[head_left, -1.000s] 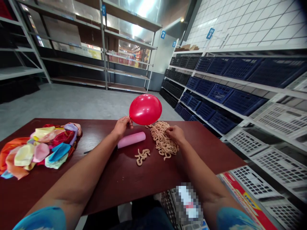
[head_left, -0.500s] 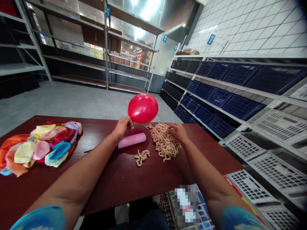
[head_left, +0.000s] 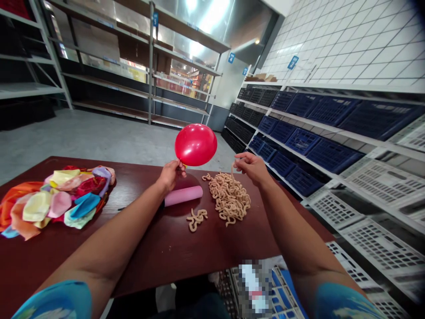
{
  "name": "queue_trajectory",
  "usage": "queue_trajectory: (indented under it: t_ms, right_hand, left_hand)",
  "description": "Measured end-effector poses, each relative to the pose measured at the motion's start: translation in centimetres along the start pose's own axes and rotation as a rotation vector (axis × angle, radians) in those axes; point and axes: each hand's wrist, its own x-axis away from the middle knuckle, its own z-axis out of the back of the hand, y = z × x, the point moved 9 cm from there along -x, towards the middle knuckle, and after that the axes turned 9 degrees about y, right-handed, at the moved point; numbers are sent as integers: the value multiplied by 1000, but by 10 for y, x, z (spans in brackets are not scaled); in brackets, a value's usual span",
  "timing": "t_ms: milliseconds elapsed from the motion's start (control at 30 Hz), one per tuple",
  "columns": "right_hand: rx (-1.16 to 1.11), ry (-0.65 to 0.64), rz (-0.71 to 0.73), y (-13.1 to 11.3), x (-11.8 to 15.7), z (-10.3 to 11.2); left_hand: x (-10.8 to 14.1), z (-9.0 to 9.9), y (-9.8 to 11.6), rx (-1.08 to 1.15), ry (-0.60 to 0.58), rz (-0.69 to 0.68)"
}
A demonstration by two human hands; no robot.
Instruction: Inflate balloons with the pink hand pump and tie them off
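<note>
My left hand pinches the neck of an inflated red balloon, which it holds up over the table's far edge. My right hand is raised above a heap of tan rubber bands. Between its thumb and fingers hangs one tan rubber band, its lower end reaching toward the heap. A pink hand pump lies below my left hand, its rear end hidden behind my forearm. In front of the pump is a small cluster of tan rubber bands.
Flat, colourful balloons are piled on the left of the dark red table. Blue crates and white crates fill the shelves on my right. Below the table's front edge stands a basket, with a blurred patch beside it.
My right hand has risen from the heap with a tan rubber band between its fingers. The left hand still holds the red balloon, which has shifted slightly left and up.
</note>
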Motion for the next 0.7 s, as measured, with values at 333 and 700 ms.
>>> queue_trajectory:
  t_ms: [333,700]
  right_hand:
    - [-261,-500,-166,-6,52,-126]
    - [279,-226,573,-41,62,-143]
  left_hand:
    - [10,-9,-11,-85,-64,157]
    - [16,-16,-26,-127,-142,274]
